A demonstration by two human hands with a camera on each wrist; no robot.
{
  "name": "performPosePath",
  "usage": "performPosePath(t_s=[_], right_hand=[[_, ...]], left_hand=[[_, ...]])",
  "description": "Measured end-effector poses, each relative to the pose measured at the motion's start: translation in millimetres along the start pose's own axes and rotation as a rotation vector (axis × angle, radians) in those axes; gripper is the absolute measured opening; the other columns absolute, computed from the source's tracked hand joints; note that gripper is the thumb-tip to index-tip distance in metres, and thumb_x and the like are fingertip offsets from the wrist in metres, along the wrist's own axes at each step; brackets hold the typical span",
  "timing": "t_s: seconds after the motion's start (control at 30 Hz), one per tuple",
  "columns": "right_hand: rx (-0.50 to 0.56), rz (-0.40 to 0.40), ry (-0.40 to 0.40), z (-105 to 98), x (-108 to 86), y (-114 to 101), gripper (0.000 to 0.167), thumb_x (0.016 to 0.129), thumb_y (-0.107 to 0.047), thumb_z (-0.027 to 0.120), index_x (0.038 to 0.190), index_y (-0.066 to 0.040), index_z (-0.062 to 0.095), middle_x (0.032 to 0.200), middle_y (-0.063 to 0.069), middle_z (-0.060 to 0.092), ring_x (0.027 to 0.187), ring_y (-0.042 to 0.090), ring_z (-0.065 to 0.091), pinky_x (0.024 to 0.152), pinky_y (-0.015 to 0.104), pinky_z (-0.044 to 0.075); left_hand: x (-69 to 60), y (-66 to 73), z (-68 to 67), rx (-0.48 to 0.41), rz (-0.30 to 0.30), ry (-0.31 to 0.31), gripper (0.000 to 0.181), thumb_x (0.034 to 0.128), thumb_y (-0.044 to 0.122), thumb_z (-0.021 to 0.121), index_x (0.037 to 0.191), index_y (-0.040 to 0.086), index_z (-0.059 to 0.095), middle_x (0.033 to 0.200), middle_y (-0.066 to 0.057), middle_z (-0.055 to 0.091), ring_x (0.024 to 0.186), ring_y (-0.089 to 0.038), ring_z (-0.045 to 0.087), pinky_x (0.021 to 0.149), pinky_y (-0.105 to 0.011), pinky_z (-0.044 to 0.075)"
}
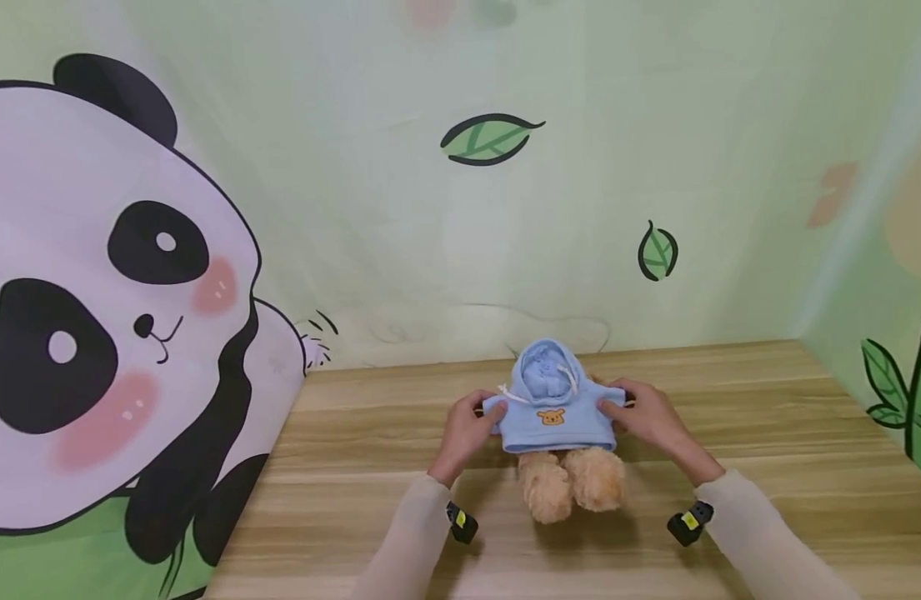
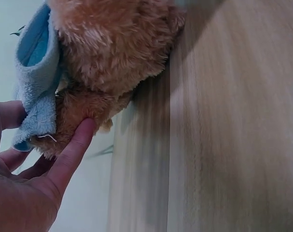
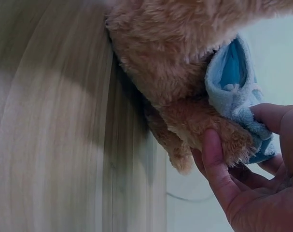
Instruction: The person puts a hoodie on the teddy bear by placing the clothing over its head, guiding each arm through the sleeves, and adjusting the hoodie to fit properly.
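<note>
A light-blue hoodie (image 1: pixel 558 429) with a small bear face on its front lies over a fluffy tan plush toy (image 1: pixel 597 479), whose legs show below the hem. On the hoodie's left side the left hand (image 1: pixel 466 427) pinches the sleeve; in the left wrist view that hand (image 2: pixel 35 179) has a finger against the plush arm (image 2: pixel 83 113). The right hand (image 1: pixel 651 415) grips the opposite sleeve, and the right wrist view shows its fingers round the cloth (image 3: pixel 233 96) and the plush arm (image 3: pixel 204 121). The plush head is hidden.
The toy rests on a wooden table (image 1: pixel 370 417). Behind stands a pale green backdrop (image 1: pixel 355 208) with printed leaves, and a large printed panda (image 1: pixel 77 208) fills the left side. Each wrist wears a small black camera (image 1: pixel 462 523).
</note>
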State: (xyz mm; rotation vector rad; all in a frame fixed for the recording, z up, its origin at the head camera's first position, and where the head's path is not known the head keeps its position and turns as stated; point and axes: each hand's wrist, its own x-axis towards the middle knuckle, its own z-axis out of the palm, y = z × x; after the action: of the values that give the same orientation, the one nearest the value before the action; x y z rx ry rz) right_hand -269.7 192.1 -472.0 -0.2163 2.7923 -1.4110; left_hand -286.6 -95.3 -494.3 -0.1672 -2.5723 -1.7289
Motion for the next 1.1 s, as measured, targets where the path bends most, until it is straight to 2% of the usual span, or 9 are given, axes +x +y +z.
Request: performPosePath(t_s=[0.2,0.3,0.4,0.47,0.6,0.77,0.93,1.0,1.1], right_hand=[[-0.025,-0.008,0.009,2,1.5,2,0.034,0.096,-0.025,0.063,0.117,0.001,0.063,0.105,0.023,0.068,0.075,0.025,0.069,0.061,0.03,0.053],[-0.039,-0.019,0.015,4,1.9,3,0.033,0.096,-0.025,0.063,0.117,0.001,0.064,0.105,0.023,0.068,0.075,0.023,0.069,0.06,0.028,0.051],[-0.036,-0.022,0.013,5,2.4,4,0.034,0.096,-0.025,0.063,0.118,0.0,0.064,0.103,0.022,0.069,0.074,0.024,0.069,0.059,0.028,0.052],[-0.039,-0.025,0.012,4,2.9,4,0.033,0.096,-0.025,0.062,0.118,0.0,0.064,0.099,0.02,0.07,0.073,0.025,0.069,0.058,0.028,0.052],[-0.041,-0.022,0.015,3,3.4,4,0.032,0.095,-0.025,0.062,0.117,-0.001,0.063,0.091,0.016,0.069,0.071,0.025,0.067,0.057,0.029,0.05],[-0.106,-0.052,0.054,4,3.3,-1,0.041,0.096,-0.032,0.061,0.123,-0.001,0.06,0.101,0.02,0.069,0.084,0.03,0.067,0.065,0.036,0.053],[-0.281,-0.282,0.248,6,-1.8,-8,0.042,0.092,-0.028,0.066,0.124,-0.001,0.061,0.121,0.021,0.064,0.112,0.039,0.058,0.091,0.053,0.048],[-0.354,-0.442,0.314,6,-4.3,-12,0.036,0.088,-0.024,0.071,0.116,-0.003,0.065,0.117,0.017,0.066,0.108,0.036,0.061,0.089,0.051,0.049],[-0.461,-0.676,0.31,6,-7.4,-19,0.029,0.082,-0.023,0.078,0.106,-0.008,0.069,0.109,0.011,0.069,0.093,0.029,0.067,0.078,0.043,0.055]], left_hand=[[4.2,-7.7,2.9,0.017,0.013,0.007,0.029,0.0944,0.024,0.065,0.114,0.003,0.065,0.109,-0.016,0.066,0.095,-0.022,0.063,0.081,-0.04,0.057],[1.1,-5.7,1.3,0.112,0.098,0.084,0.033,0.0914,0.024,0.067,0.119,0.006,0.063,0.118,-0.014,0.062,0.108,-0.028,0.06,0.09,-0.042,0.051],[-7.3,3.0,-2.8,0.256,0.257,0.121,0.033,0.0884,0.021,0.068,0.118,0.009,0.063,0.121,-0.01,0.06,0.112,-0.028,0.057,0.092,-0.041,0.048],[-14.4,11.2,-5.9,0.364,0.379,0.071,0.03,0.0886,0.021,0.068,0.117,0.011,0.065,0.12,-0.007,0.062,0.11,-0.025,0.058,0.092,-0.04,0.049],[-23.9,22.3,-7.4,0.584,0.581,-0.123,0.029,0.0905,0.026,0.067,0.117,0.015,0.066,0.12,-0.003,0.065,0.112,-0.021,0.061,0.094,-0.038,0.051],[-24.2,22.9,-3.7,0.776,0.648,-0.267,0.03,0.091,0.028,0.067,0.119,0.018,0.067,0.124,-0.001,0.067,0.119,-0.018,0.061,0.101,-0.033,0.049],[-22.2,18.7,0.2,0.797,0.678,-0.261,0.027,0.0901,0.02,0.067,0.116,0.016,0.068,0.121,-0.001,0.069,0.116,-0.018,0.063,0.1,-0.032,0.05],[-21.6,18.1,1.3,0.796,0.699,-0.243,0.023,0.0923,0.019,0.065,0.115,0.016,0.069,0.118,-0.001,0.07,0.114,-0.018,0.064,0.098,-0.032,0.051],[-21.4,18.4,2.7,0.798,0.719,-0.207,0.019,0.0966,0.018,0.061,0.113,0.015,0.07,0.113,0.0,0.072,0.108,-0.016,0.066,0.094,-0.03,0.053]])
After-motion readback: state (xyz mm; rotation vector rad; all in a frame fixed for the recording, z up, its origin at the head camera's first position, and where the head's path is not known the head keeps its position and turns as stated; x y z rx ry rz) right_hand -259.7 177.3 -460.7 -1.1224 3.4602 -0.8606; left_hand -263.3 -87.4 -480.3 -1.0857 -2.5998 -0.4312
